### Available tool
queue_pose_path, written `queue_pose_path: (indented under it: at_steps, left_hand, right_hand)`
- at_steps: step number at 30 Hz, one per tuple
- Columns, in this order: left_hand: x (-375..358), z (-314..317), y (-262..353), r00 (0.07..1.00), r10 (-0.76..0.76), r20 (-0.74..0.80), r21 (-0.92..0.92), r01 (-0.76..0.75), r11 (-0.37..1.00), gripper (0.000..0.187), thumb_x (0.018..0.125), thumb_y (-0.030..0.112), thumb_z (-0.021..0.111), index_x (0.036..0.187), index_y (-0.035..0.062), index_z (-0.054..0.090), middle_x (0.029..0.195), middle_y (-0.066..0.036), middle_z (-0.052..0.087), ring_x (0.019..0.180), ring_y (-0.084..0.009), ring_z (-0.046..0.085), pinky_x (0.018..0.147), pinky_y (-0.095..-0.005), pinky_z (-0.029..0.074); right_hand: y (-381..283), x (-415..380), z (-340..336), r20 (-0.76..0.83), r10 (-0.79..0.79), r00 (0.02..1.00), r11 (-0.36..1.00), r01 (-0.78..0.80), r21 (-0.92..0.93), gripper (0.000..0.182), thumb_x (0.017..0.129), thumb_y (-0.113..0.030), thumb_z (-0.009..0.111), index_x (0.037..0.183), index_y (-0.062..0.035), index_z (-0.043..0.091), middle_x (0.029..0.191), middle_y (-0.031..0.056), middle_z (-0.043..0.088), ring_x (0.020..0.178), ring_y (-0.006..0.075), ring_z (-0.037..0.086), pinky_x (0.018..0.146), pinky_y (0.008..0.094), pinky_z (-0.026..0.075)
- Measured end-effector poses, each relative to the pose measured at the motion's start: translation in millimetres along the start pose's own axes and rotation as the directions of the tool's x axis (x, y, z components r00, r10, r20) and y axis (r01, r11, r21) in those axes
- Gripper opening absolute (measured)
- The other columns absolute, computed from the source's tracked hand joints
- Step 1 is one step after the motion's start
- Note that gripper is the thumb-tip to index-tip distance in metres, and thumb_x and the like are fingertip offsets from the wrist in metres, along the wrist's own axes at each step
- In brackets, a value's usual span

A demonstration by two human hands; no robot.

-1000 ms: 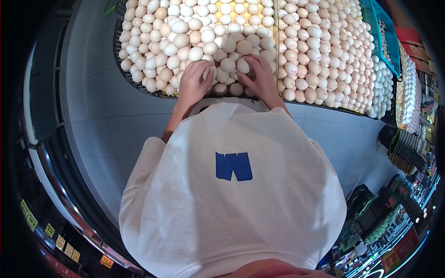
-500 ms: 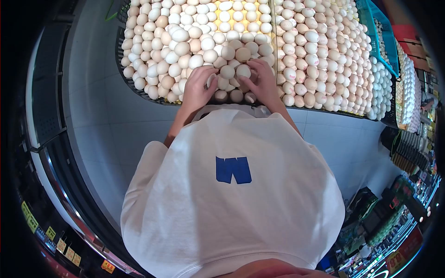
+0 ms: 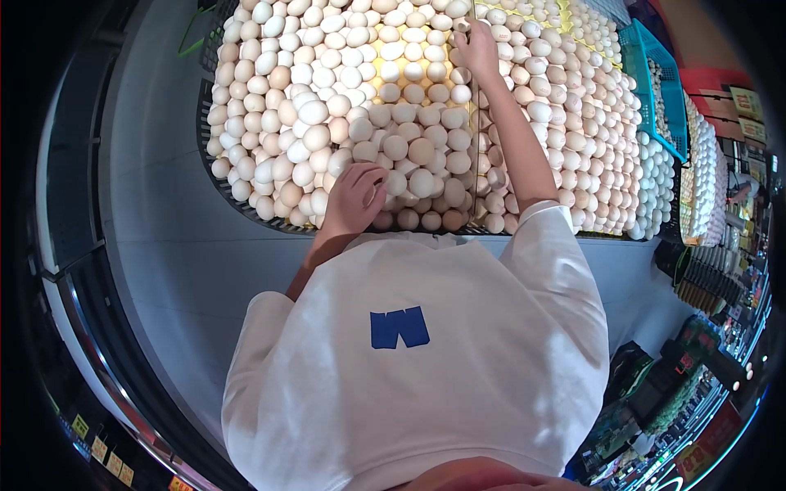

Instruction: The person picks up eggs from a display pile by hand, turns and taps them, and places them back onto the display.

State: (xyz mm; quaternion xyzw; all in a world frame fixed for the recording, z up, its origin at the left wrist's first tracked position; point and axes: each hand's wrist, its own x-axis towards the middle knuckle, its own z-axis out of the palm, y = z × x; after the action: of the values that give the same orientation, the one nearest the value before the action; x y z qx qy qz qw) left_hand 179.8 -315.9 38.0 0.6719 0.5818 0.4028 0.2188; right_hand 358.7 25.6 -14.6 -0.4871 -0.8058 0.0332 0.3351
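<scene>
Loose eggs (image 3: 315, 110) in white and light brown fill a black basket (image 3: 205, 151) at the upper left. My left hand (image 3: 357, 198) rests at the near edge of the pile with its fingers curled; what lies inside them is hidden. Farther off, my right hand (image 3: 477, 51) reaches to the divider (image 3: 474, 147) between the loose eggs and the stamped eggs (image 3: 565, 123). Its fingertips are closed round a pale egg (image 3: 463, 26). Shadow covers the eggs between my hands and my shirt.
A yellow egg tray (image 3: 393, 53) shows among the loose eggs. Behind the stamped eggs, at the right, stands a teal basket (image 3: 655, 94) with small eggs. Bluish eggs (image 3: 655, 176) lie at the right end. Grey floor (image 3: 196, 278) shows below the basket.
My right hand has moved from the near eggs up and away to the divider, its arm now stretched out. My left hand stays near the front edge. The eggs sit lower in the view.
</scene>
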Motion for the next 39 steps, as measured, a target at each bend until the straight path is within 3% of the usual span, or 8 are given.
queue_pose_path:
  at_steps: [3, 13, 16, 18, 19, 21, 25, 39]
  left_hand:
    - [0.6, 0.1, 5.6, 0.999, -0.048, 0.01, -0.027, 0.048, 0.998, 0.023, 0.081, 0.005, 0.069, 0.103, 0.0032, 0.065, 0.104, -0.011, 0.063, 0.097, -0.0311, 0.06, 0.085, -0.0406, 0.05]
    - [0.1, 9.0, -7.8, 0.999, -0.005, -0.035, -0.041, 0.004, 0.999, 0.024, 0.078, 0.002, 0.07, 0.102, 0.0026, 0.065, 0.101, -0.011, 0.064, 0.092, -0.0302, 0.062, 0.079, -0.0393, 0.052]
    - [0.8, 7.9, -8.3, 1.0, 0.002, -0.027, -0.017, -0.003, 1.0, 0.024, 0.078, 0.003, 0.07, 0.101, 0.0026, 0.066, 0.101, -0.011, 0.064, 0.093, -0.0302, 0.062, 0.079, -0.0393, 0.053]
    - [-2.0, 7.1, -5.7, 0.999, -0.032, -0.04, -0.012, 0.032, 0.999, 0.023, 0.078, 0.002, 0.07, 0.1, 0.0032, 0.066, 0.101, -0.011, 0.064, 0.093, -0.0302, 0.062, 0.079, -0.039, 0.053]
    - [-2.7, 5.4, -2.5, 0.997, -0.062, -0.033, -0.019, 0.062, 0.998, 0.022, 0.079, 0.002, 0.069, 0.101, 0.0037, 0.067, 0.102, -0.011, 0.064, 0.092, -0.0296, 0.063, 0.078, -0.0392, 0.053]
    - [-2.9, 1.8, 3.6, 0.995, -0.093, -0.027, -0.024, 0.092, 0.995, 0.023, 0.079, 0.001, 0.069, 0.102, 0.0036, 0.067, 0.102, -0.011, 0.064, 0.09, -0.029, 0.063, 0.077, -0.0387, 0.053]
    - [-11.8, -2.2, -4.9, 0.994, -0.083, -0.065, -0.02, 0.082, 0.996, 0.021, 0.082, 0.002, 0.067, 0.103, 0.002, 0.067, 0.103, -0.012, 0.065, 0.085, -0.0279, 0.062, 0.073, -0.036, 0.052]
    - [-28.2, -11.1, -0.5, 0.997, -0.007, -0.078, 0.076, 0.013, 0.997, 0.019, 0.087, 0.006, 0.065, 0.106, 0.0025, 0.066, 0.104, -0.013, 0.066, 0.093, -0.0306, 0.062, 0.08, -0.038, 0.05]
  right_hand:
    - [14.0, 52.5, 21.5, 0.253, 0.311, 0.916, 0.942, -0.332, 0.043, 0.043, 0.086, -0.018, 0.066, 0.123, 0.0017, 0.054, 0.114, 0.0276, 0.059, 0.106, 0.0436, 0.059, 0.092, 0.0472, 0.049]
    - [29.0, 59.5, 54.7, 0.12, 0.196, 0.973, 0.98, -0.2, 0.017, 0.038, 0.084, -0.018, 0.068, 0.116, 0.0008, 0.058, 0.112, 0.029, 0.057, 0.104, 0.0457, 0.059, 0.09, 0.0503, 0.049]
    - [29.2, 44.9, 43.9, -0.1, 0.132, 0.986, 0.984, -0.118, 0.136, 0.039, 0.082, -0.009, 0.068, 0.118, -0.0002, 0.058, 0.107, 0.0228, 0.06, 0.094, 0.0349, 0.064, 0.081, 0.0423, 0.053]
    - [20.0, 14.5, 16.3, 0.212, 0.349, 0.913, 0.594, -0.39, 0.704, 0.04, 0.081, -0.002, 0.066, 0.12, -0.0005, 0.059, 0.099, 0.0133, 0.062, 0.083, 0.0192, 0.064, 0.071, 0.031, 0.053]
    - [1.5, -3.5, -6.4, 0.135, 0.339, 0.931, 0.629, -0.331, 0.703, 0.039, 0.08, 0.001, 0.066, 0.119, -0.0004, 0.06, 0.094, 0.0065, 0.061, 0.075, 0.0083, 0.059, 0.063, 0.0221, 0.049]
    - [-7.0, -46.5, -37.9, 0.28, 0.346, 0.895, 0.583, -0.439, 0.684, 0.031, 0.081, 0.0, 0.063, 0.112, 0.0013, 0.061, 0.093, 0.0128, 0.063, 0.079, 0.0189, 0.062, 0.069, 0.0314, 0.052]
    - [-56.3, -129.5, -111.5, 0.362, 0.34, 0.868, 0.421, -0.484, 0.767, 0.043, 0.086, -0.004, 0.073, 0.124, 0.0046, 0.056, 0.109, 0.0056, 0.064, 0.1, 0.0127, 0.061, 0.088, 0.0252, 0.05]
    - [-108.7, -246.1, -119.6, 0.074, 0.111, 0.991, 0.951, -0.127, 0.281, 0.041, 0.078, -0.005, 0.074, 0.116, -0.0072, 0.06, 0.119, 0.0156, 0.052, 0.109, 0.0331, 0.053, 0.086, 0.0397, 0.05]
